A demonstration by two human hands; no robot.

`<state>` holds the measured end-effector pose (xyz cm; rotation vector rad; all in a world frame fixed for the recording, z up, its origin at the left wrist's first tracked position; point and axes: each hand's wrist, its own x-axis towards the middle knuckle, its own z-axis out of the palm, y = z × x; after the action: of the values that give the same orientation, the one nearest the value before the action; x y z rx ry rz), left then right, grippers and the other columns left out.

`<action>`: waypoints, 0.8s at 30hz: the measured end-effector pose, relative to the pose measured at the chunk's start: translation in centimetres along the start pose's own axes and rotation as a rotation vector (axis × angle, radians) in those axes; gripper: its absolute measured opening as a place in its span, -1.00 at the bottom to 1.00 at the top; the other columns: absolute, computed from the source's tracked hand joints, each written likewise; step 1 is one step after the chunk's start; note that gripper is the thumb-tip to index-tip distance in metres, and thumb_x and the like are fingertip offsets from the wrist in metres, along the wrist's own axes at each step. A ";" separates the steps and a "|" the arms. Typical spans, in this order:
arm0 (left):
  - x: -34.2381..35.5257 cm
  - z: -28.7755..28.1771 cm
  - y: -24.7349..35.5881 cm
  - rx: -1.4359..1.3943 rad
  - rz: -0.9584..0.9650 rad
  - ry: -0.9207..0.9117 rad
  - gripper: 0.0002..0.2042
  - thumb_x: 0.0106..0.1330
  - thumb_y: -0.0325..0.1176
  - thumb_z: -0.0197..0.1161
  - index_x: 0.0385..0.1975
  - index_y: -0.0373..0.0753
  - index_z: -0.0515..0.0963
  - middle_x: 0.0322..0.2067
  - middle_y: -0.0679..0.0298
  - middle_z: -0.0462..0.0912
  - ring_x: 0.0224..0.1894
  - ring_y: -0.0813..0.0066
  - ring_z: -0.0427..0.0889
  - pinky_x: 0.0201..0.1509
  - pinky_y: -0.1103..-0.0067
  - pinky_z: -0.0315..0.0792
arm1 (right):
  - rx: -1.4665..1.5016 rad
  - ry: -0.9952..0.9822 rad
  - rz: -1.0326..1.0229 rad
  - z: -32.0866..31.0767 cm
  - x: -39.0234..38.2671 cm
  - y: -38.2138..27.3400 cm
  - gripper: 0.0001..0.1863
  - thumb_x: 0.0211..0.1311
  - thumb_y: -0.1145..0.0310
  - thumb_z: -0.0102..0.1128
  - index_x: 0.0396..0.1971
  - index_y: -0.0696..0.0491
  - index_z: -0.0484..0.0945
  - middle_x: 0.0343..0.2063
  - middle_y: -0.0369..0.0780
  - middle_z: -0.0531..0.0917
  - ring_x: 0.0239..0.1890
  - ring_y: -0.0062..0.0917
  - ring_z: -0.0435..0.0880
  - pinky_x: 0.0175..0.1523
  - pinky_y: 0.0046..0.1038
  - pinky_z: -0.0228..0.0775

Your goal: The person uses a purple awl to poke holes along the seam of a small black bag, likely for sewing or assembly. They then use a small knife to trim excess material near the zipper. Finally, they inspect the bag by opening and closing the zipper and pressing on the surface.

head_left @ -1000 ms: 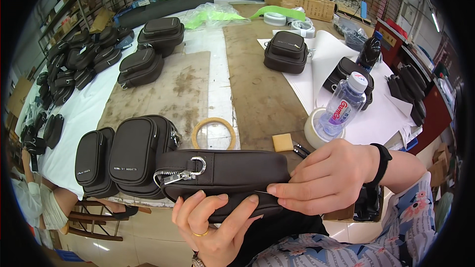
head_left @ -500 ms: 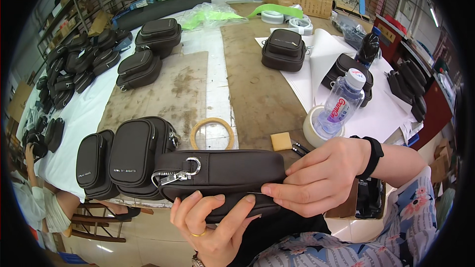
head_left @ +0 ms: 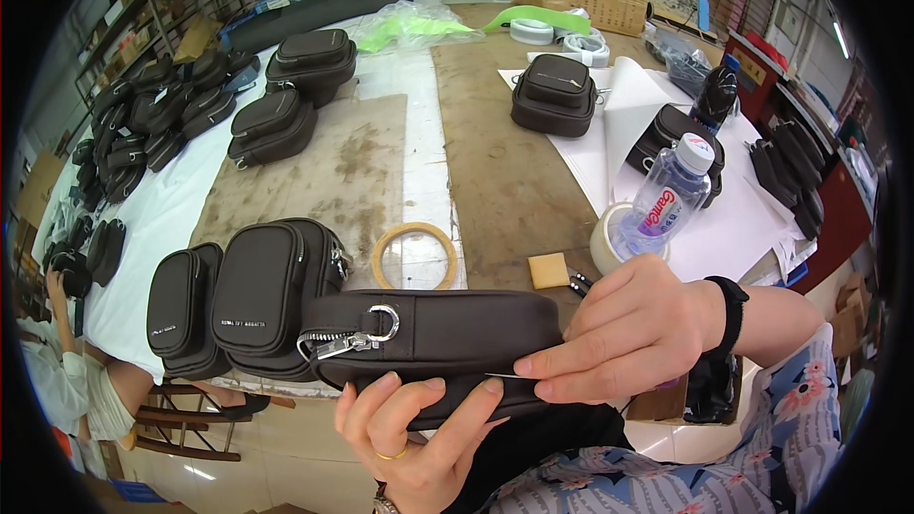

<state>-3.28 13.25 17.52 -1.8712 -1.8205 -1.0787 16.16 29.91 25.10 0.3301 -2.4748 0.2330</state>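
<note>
Bench (head_left: pixel 505 181): bag (head_left: pixel 466 324) held at near edge. Left grip (head_left: pixel 424 428) clasps its near side; right grip (head_left: pixel 633 333) pinches a needle (head_left: pixel 503 376). Likely hand-stitching; next move calls for steady bag, controlled needle push.

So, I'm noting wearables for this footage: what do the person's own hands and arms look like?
Both hands are ungloved. The left hand wears a thin gold-coloured ring, with a metallic band partly visible at its wrist. The right hand has a black wristband; its arm's sleeve is blue-grey with pink flowers.
</note>
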 end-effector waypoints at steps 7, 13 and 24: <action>-0.3 0.2 -0.3 -0.015 -0.024 0.032 -0.60 -0.09 0.01 0.55 -0.19 0.14 0.73 -0.06 0.41 0.41 0.15 0.19 0.32 0.32 0.08 0.18 | 0.003 -0.022 0.033 -0.2 0.3 -0.1 -0.89 0.28 0.40 0.27 -0.35 0.03 0.76 -0.20 -0.22 0.79 -0.61 -0.71 0.57 -0.54 -0.70 0.29; -0.4 0.1 -0.4 0.004 0.004 0.014 -0.60 -0.08 0.03 0.52 -0.19 0.15 0.73 -0.06 0.41 0.40 0.15 0.20 0.31 0.31 0.07 0.17 | 0.024 -0.089 0.063 -0.9 0.8 -0.4 -0.87 0.31 0.38 0.25 -0.33 0.04 0.76 -0.18 -0.21 0.78 -0.60 -0.69 0.60 -0.53 -0.70 0.32; 0.4 -0.1 -0.3 -0.101 0.020 0.040 -0.62 -0.05 -0.16 0.55 -0.15 0.14 0.74 -0.03 0.38 0.46 0.13 0.21 0.37 0.28 0.15 0.22 | 0.018 -0.154 0.102 -1.3 1.5 -1.0 -0.88 0.31 0.35 0.29 -0.34 0.05 0.75 -0.18 -0.21 0.78 -0.59 -0.69 0.62 -0.50 -0.70 0.37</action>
<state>-3.67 13.50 17.83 -1.9058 -1.7520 -1.2134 16.02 29.00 27.12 0.2366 -2.6461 0.2818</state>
